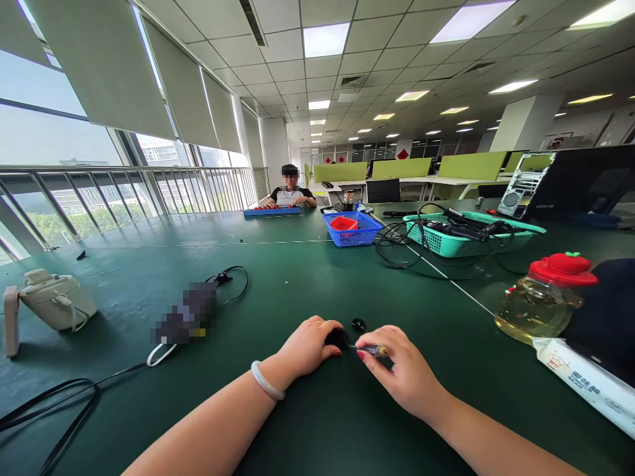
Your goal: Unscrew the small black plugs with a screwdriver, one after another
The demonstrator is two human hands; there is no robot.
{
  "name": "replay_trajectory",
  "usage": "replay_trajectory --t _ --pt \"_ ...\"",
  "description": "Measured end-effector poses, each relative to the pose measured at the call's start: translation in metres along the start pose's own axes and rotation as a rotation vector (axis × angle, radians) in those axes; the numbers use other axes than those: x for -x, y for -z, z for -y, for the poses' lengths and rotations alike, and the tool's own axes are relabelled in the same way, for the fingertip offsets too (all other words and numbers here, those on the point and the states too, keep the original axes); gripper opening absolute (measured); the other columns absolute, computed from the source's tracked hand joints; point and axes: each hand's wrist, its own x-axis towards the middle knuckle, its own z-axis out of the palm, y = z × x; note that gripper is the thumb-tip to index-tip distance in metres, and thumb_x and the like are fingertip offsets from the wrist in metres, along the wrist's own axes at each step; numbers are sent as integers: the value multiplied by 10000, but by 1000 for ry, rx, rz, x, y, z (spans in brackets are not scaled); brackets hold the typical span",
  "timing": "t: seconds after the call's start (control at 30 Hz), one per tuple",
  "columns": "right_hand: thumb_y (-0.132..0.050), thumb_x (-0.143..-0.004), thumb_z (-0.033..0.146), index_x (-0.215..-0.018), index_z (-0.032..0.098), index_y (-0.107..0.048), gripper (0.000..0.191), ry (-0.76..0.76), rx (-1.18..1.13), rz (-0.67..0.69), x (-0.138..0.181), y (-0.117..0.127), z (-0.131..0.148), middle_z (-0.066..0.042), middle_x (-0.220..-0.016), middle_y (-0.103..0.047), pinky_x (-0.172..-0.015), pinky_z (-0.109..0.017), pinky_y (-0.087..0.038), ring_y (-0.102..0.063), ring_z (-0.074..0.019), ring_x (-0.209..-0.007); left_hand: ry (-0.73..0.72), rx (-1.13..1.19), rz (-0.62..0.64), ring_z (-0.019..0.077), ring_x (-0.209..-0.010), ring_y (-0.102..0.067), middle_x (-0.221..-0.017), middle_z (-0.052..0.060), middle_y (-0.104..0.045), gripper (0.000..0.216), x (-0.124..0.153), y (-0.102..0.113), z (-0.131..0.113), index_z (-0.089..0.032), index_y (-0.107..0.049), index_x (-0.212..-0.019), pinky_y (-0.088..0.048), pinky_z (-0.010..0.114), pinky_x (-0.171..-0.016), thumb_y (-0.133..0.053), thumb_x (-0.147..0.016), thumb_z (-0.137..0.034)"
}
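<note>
My left hand [312, 345], with a pale bangle at the wrist, is closed around a small black part [338, 338] on the dark green table [278, 291]. What kind of part it is I cannot make out, since fingers cover much of it. In my right hand [401, 367] is a screwdriver [373, 350] with a translucent handle, held between thumb and fingers. It lies nearly level, its shaft pointing left to the black part. Just beyond both hands sits a small, round, shiny black piece [358, 324], apart from them.
Left are a beige cup [59, 301] and a dark blurred item [188, 314] with a strap. A blue basket [353, 235] and a teal basket of cables [446, 244] stand farther off. A red-lidded jar [540, 304] and white packet [585, 383] lie right. A person [290, 192] sits opposite.
</note>
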Motion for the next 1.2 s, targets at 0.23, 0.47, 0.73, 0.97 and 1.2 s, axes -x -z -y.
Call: replay_trajectory --t 0.23,0.47,0.73,0.97,1.2 --pt "-530 -929 242 -1051 272 -633 163 50 -19 -91 4 -6 -5 -40 -959 -731 -757 -343 -607 -712 -206 -880 -2 18 1 247 -1077 -608 -1121 77 -702 426 1 0 0 -219 -597 -1238 -475 395 -971 -696 -851 -368" --pt "-451 -955 122 -1343 297 -442 425 258 42 -175 5 -10 -9 -28 -1032 -749 -944 -407 -588 -731 -197 -969 -8 14 3 245 -1064 -607 -1097 68 -709 399 -1 0 0 -219 -606 -1215 -475 394 -963 -689 -855 -370" --pt "-420 -955 118 -1306 281 -491 393 193 56 -132 5 -7 -10 -49 -1111 -738 -991 -424 -568 -703 -218 -1076 -24 -5 -14 248 -1054 -611 -1095 63 -718 404 -1 -2 2 -223 -605 -1222 -479 401 -957 -688 -857 -373" --pt "-442 -936 63 -1289 291 -509 426 327 22 -152 6 -5 -3 -32 -1055 -748 -1019 -443 -552 -726 -209 -1013 -29 -21 -24 256 -1037 -626 -1083 78 -715 464 -1 -5 3 -219 -609 -1245 -487 399 -941 -677 -852 -457" --pt "-453 -931 38 -1273 265 -510 415 394 14 -106 6 -8 0 -18 -998 -742 -1030 -493 -534 -725 -167 -918 -71 -30 -24 254 -1002 -633 -1051 85 -728 467 -1 -3 0 -198 -608 -1252 -498 387 -904 -608 -890 -495"
